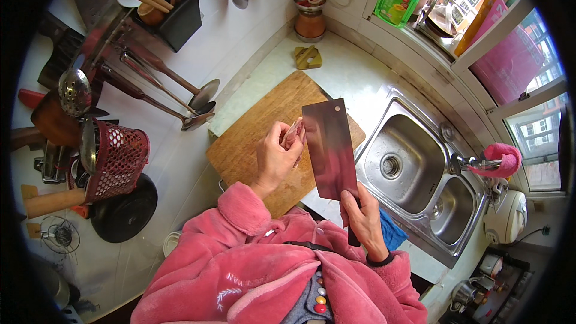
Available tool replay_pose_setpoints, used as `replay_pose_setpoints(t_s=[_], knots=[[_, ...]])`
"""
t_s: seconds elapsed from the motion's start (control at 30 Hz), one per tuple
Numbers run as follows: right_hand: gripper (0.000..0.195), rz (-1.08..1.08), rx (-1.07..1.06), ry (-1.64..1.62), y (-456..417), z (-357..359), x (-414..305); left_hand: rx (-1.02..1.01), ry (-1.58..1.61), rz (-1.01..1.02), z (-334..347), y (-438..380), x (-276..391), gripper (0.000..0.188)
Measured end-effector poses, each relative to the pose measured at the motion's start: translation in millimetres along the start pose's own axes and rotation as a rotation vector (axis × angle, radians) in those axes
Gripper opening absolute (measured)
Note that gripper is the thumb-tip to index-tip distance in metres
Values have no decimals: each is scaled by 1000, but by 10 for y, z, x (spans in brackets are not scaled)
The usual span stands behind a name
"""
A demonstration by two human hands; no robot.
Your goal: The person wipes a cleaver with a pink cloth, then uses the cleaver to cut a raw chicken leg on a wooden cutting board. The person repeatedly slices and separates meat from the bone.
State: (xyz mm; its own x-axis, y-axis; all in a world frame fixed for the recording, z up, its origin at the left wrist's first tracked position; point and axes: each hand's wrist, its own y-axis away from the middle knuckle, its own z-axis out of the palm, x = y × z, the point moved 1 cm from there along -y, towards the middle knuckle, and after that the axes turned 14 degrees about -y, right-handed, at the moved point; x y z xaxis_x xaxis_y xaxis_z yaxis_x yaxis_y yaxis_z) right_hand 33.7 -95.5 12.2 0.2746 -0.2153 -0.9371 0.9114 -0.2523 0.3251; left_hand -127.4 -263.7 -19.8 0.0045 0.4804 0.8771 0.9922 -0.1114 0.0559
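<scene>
A piece of raw meat [294,134] is pinched in my left hand [278,155], raised over the wooden cutting board [252,144]. My right hand [363,213] grips a Chinese cleaver [330,148] by its dark handle. Its broad blade stands up flat towards me, just right of the meat, and hides part of the board. Whether the blade touches the meat I cannot tell. The board lies at an angle on the pale countertop, and no other food shows on its visible part.
To the right is a double-bowl steel sink [400,157] with a pink cloth [501,159] on its faucet. A blue cloth [392,230] lies by my right wrist. Behind the board sits a yellow-green block [308,57]. Utensils and a red perforated basket [118,162] hang on the left wall.
</scene>
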Motion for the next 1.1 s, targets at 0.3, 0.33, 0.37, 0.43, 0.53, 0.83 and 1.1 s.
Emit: replay_pose_setpoints(t_s=[0.3,0.33,0.37,0.43,0.53,0.83,1.1], knots=[[12,-6,39,30,45,-32,-7,96,-138,128,168,-2,-99,17],[12,-13,37,34,49,-34,-8,91,-120,130,191,-7,-134,17],[12,-20,36,39,54,-35,-8,82,-113,121,204,-4,-157,17],[12,-29,39,47,59,-41,1,70,-111,114,224,2,-164,17],[12,-40,42,68,58,-50,26,84,-159,143,227,15,-128,16],[14,-24,53,89,77,-33,-16,148,-226,213,270,50,-103,16],[14,-8,88,-9,84,-21,-21,171,-272,253,277,76,-44,18]])
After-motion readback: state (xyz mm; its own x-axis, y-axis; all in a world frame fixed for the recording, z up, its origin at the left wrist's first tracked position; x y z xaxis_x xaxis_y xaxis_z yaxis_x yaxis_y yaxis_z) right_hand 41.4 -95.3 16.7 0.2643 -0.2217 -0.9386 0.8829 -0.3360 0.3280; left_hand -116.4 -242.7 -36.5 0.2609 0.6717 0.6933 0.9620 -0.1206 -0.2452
